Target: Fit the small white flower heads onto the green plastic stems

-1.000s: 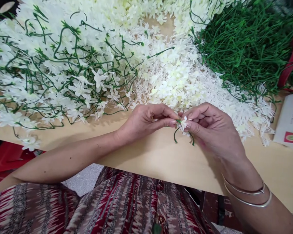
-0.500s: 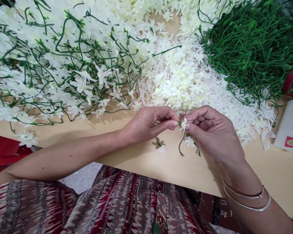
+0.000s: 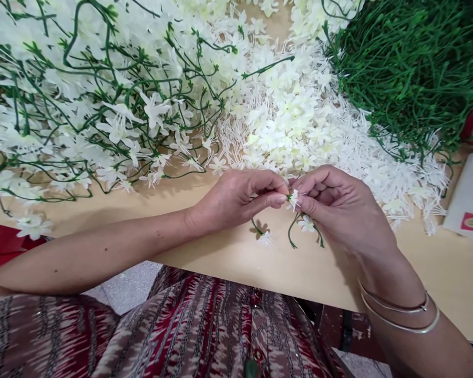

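Over the front part of the table, my left hand [image 3: 242, 199] and my right hand [image 3: 341, 210] meet fingertip to fingertip. A small white artificial flower [image 3: 293, 200] shows between them. My left thumb and forefinger pinch a green plastic stem at the flower's base, mostly hidden by the fingers. The flower itself is pinched in my right fingertips. Thin green stem branches [image 3: 291, 233] hang below my right hand, with another white flower [image 3: 306, 224] among them. Under my left hand, a further white flower [image 3: 265, 239] dangles on a green stem, over its shadow.
Flowers on green stems [image 3: 118, 126] are heaped at the left. Loose white petals and stamens [image 3: 284, 126] spread across the middle. A mound of bare green stems [image 3: 410, 79] lies at the upper right, with a white and red box [image 3: 467, 205] near the right edge.
My view has shifted slightly, so the heaps sit a little differently. Both hands keep their pinch, and the flower between them has turned or moved only slightly.
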`<state>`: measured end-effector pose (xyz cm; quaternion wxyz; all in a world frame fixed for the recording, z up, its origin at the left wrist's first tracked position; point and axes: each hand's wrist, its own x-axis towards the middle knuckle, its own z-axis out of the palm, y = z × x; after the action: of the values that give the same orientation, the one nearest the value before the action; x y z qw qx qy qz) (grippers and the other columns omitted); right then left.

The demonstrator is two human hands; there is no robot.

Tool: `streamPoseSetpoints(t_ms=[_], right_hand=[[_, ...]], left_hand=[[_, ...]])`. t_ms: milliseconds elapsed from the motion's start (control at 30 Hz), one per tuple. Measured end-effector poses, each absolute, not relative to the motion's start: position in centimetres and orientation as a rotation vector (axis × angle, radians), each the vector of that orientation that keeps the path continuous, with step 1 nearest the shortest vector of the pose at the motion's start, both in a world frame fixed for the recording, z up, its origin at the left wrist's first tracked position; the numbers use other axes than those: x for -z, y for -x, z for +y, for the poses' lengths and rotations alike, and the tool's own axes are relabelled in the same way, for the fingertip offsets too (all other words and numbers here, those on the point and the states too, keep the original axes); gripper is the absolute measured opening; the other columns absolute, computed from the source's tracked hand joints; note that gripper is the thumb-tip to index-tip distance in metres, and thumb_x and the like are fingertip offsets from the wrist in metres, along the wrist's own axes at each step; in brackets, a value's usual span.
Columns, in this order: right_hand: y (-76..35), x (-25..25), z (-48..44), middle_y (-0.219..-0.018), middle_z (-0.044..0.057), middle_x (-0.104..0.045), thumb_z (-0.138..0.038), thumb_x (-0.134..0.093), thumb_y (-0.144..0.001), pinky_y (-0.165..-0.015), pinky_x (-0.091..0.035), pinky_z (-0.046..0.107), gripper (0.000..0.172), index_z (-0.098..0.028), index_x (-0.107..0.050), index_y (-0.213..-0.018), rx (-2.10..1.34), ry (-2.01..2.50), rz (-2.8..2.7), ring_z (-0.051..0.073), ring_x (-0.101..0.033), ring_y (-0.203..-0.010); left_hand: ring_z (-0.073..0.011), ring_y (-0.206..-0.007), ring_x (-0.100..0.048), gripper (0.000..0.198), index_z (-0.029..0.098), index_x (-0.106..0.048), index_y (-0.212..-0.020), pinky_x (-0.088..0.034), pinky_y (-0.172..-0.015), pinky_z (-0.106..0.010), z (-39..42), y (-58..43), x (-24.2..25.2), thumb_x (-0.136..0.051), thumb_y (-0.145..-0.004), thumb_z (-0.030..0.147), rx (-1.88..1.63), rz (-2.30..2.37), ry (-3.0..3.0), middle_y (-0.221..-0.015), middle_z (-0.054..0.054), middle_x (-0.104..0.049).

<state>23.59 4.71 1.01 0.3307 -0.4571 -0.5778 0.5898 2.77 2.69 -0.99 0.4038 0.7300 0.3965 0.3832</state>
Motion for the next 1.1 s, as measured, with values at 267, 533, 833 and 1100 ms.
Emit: streamPoseSetpoints(t_ms=[267, 533, 833, 1100], right_hand=[[-23.8, -0.7, 5.0, -0.069, -0.003, -0.068, -0.039, -0.095, -0.069, -0.055, -0.052, 0.027, 0.029, -0.027, -0.072, -0.08, -1.578, 1.153, -1.471, 0.013, -0.062, -0.062], [-25.1, -0.3, 5.2, -0.092, 0.001, -0.073, -0.038, -0.088, -0.079, -0.066, -0.059, 0.029, 0.024, -0.03, -0.075, -0.098, -1.594, 1.123, -1.433, 0.014, -0.068, -0.074], [-23.9, -0.7, 4.7, -0.074, -0.002, -0.068, -0.039, -0.09, -0.076, -0.057, -0.054, 0.027, 0.025, -0.027, -0.072, -0.09, -1.498, 1.176, -1.495, 0.012, -0.061, -0.064], [-23.6, -0.6, 4.4, -0.071, -0.002, -0.067, -0.032, -0.089, -0.077, -0.054, -0.049, 0.029, 0.02, -0.028, -0.072, -0.087, -1.524, 1.17, -1.481, 0.014, -0.059, -0.062]], left_hand=[[-0.0111, -0.072, -0.068, 0.016, 0.016, -0.072, -0.095, -0.052, -0.07, -0.021, 2.6, -3.1, 1.2, -0.064, -0.1, 0.029, -0.986, 1.039, -1.844, -0.083, -0.003, -0.076], [-0.014, -0.078, -0.073, 0.018, 0.014, -0.07, -0.105, -0.057, -0.072, -0.024, 2.6, -3.1, 1.2, -0.065, -0.1, 0.031, -1.084, 0.974, -1.649, -0.087, -0.007, -0.077], [-0.0114, -0.073, -0.07, 0.017, 0.016, -0.071, -0.099, -0.053, -0.067, -0.02, 2.7, -3.2, 1.3, -0.064, -0.1, 0.032, -1.028, 1.015, -1.76, -0.084, -0.004, -0.076], [-0.0109, -0.072, -0.069, 0.011, 0.015, -0.069, -0.095, -0.05, -0.067, -0.02, 2.6, -3.1, 1.1, -0.063, -0.1, 0.024, -1.009, 1.029, -1.813, -0.081, -0.002, -0.074]])
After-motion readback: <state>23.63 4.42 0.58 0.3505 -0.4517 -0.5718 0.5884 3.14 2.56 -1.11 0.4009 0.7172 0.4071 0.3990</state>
